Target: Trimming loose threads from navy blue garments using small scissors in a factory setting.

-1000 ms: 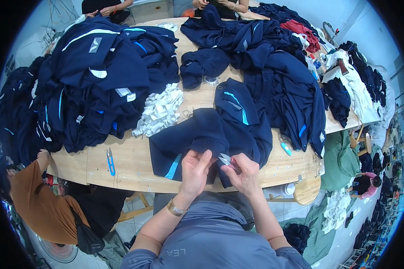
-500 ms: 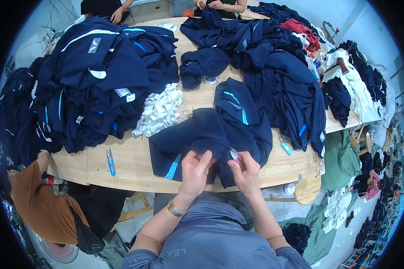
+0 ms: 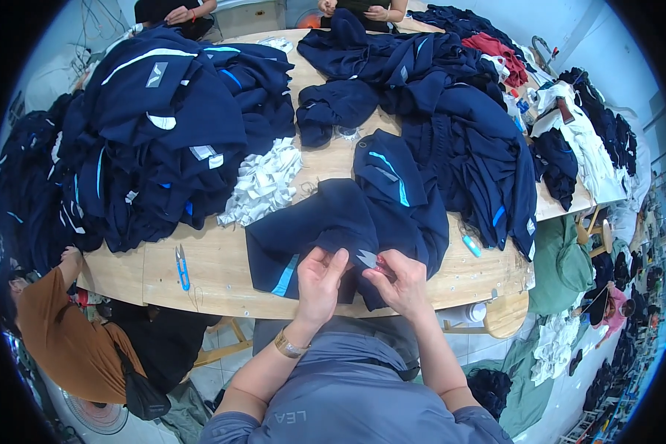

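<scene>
A navy garment (image 3: 322, 211) with a light-blue stripe lies bunched at the table's near edge. My left hand (image 3: 321, 287) is closed on it, thumb and fingers pinching the cloth. My right hand (image 3: 402, 287) is closed around small thread snips (image 3: 367, 258). A bit of red shows by the fingers, and the pointed metal blades face left, close to the cloth by my left fingertips. Whether the blades touch a thread is too small to tell.
Blue-handled snips (image 3: 183, 270) lie left on the wooden table (image 3: 222, 285). A big pile of navy garments (image 3: 148, 140) rises behind, beside white fabric pieces (image 3: 265, 181). More navy garments (image 3: 462, 159) lie right, near a light-blue tube (image 3: 471, 246). Other people sit around the table.
My right hand has turned, and the snips' blades now show, pointing left toward the cloth. My left hand has stayed in place on the garment. The co-workers' hands across the table have shifted.
</scene>
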`<state>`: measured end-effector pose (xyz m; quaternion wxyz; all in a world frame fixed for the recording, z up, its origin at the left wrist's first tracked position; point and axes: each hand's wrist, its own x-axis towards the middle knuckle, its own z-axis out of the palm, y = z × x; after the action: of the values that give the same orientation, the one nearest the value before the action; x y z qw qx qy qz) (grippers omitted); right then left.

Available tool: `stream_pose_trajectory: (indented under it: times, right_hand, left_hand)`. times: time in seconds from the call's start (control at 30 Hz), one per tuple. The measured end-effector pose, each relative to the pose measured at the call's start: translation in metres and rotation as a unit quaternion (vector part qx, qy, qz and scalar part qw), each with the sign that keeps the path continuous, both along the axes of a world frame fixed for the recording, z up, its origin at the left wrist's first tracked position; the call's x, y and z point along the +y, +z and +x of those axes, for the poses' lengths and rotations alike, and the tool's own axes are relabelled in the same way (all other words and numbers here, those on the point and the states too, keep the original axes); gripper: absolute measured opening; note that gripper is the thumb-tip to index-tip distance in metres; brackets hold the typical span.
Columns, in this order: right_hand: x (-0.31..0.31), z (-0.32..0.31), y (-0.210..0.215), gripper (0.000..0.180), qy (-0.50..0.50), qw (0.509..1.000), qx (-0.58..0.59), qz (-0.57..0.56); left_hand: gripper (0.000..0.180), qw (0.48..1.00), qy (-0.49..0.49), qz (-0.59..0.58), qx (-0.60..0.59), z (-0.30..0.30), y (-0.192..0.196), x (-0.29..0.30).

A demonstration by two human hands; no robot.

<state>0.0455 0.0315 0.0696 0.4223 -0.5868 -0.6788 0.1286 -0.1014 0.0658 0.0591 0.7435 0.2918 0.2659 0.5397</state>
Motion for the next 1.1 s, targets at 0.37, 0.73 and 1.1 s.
stream_pose_trajectory:
  times: [0.37,0.73,1.1]
  right_hand:
    - [-0.002,0.000,-0.006,0.028,-0.032,0.998,0.036,0.049]
    - [-0.001,-0.029,-0.003,0.008,-0.069,0.909,0.400,-0.092]
    - [0.001,-0.031,0.005,0.005,-0.130,0.963,0.228,-0.067]
  left_hand:
    - [0.015,1.000,0.018,-0.013,0.012,0.004,0.007,-0.001]
    - [0.016,0.974,0.086,0.117,0.176,0.006,-0.003,-0.011]
    - [0.015,0.938,0.101,0.165,0.287,0.007,-0.008,-0.013]
